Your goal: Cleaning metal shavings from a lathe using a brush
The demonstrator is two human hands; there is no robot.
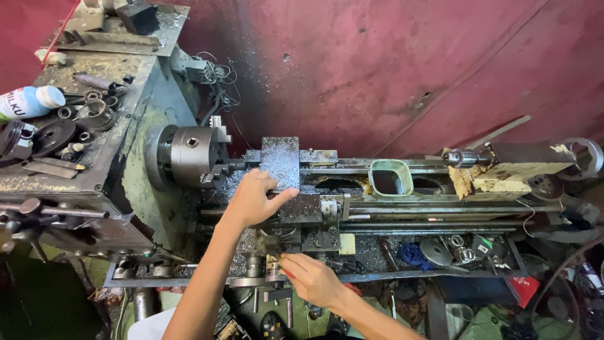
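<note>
An old metal lathe fills the view. My left hand rests on the carriage, its thumb against the edge of a flat grey steel plate covered in chips, just right of the chuck. My right hand is lower, at the front of the apron, with its fingers pinched on a small brush or handle near the handwheel. What exactly the fingers hold is partly hidden.
The headstock top carries rings, gears, tools and a white bottle. A pale green rectangular cup sits on the bed. A drill chuck and wood block lie right. The chip tray holds loose parts. A red wall stands behind.
</note>
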